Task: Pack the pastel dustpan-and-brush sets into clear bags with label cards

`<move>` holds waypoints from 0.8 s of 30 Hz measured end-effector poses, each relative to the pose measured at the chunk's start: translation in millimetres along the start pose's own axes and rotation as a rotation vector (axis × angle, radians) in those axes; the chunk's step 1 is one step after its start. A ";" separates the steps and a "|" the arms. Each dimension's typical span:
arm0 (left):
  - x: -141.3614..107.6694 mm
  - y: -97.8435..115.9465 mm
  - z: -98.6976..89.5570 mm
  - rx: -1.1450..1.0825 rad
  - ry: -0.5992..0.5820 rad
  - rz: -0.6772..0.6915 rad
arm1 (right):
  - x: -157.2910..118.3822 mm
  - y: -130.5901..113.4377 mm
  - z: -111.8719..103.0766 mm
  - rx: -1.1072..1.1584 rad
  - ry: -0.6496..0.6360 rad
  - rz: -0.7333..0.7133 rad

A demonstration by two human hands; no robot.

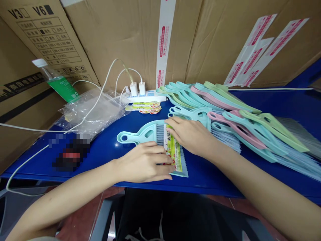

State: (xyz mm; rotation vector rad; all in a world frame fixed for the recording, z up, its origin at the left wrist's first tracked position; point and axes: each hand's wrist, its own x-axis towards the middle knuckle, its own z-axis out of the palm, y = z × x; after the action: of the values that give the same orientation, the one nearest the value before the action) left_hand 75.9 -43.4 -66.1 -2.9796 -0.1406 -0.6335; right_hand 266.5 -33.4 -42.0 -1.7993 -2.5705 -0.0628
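Observation:
A light-blue dustpan lies on the blue table with its handle to the left. A small brush of the same colour rests in it, its grey-blue bristles facing right. Across the bristles runs a yellow-green printed paper label. My left hand bends over the near side, fingertips on the label's lower end. At the far side, my right hand has its fingers closed on the label's upper end by the dustpan's rim. Both thumbs are mostly hidden.
Several dustpans in blue, green and pink are stacked behind, with brush-and-dustpan sets at right. Spare labels lie before a power strip. A plastic bag, bottle and white cable occupy the left; cardboard stands behind.

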 end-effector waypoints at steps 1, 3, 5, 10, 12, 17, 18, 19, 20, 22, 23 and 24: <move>0.0 0.1 0.2 0.007 0.005 -0.001 | 0.4 -0.4 -0.4 -0.005 -0.017 -0.003; -0.3 0.1 -0.8 0.020 0.010 -0.004 | 1.0 -0.6 -1.5 -0.016 -0.044 -0.008; -0.7 -0.1 -3.4 0.024 0.004 -0.007 | 1.0 -0.2 -2.5 -0.016 -0.059 -0.006; -2.5 -1.4 -8.1 0.027 -0.025 -0.033 | -0.4 1.6 -2.9 0.013 -0.049 -0.022; -3.3 -1.8 -7.7 0.032 -0.045 -0.032 | -0.5 2.0 -2.6 0.039 -0.042 -0.033; -4.3 -1.9 -7.1 0.005 -0.051 -0.037 | -0.1 3.8 -0.4 0.064 -0.033 -0.055; -4.2 -2.0 -7.4 -0.007 -0.049 -0.044 | -0.1 4.6 0.3 0.057 -0.038 -0.058; -4.0 -2.2 -7.8 -0.021 -0.048 -0.052 | -0.1 5.4 1.0 0.047 -0.042 -0.060; -3.8 -2.4 -8.3 -0.036 -0.050 -0.059 | -0.1 6.1 1.6 0.036 -0.043 -0.064; -3.6 -3.0 -9.2 -0.059 -0.062 -0.068 | -0.2 7.1 2.2 0.020 -0.041 -0.067; -3.6 -3.2 -9.6 -0.062 -0.068 -0.071 | -0.3 7.3 2.2 0.016 -0.041 -0.068; -3.7 -3.3 -10.0 -0.061 -0.073 -0.072 | -0.4 7.4 2.0 0.012 -0.038 -0.069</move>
State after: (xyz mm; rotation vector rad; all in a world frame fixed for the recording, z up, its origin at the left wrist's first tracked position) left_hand 68.1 -41.5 -58.4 -3.0700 -0.2385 -0.5455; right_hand 273.6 -31.1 -43.8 -1.7246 -2.6530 -0.0130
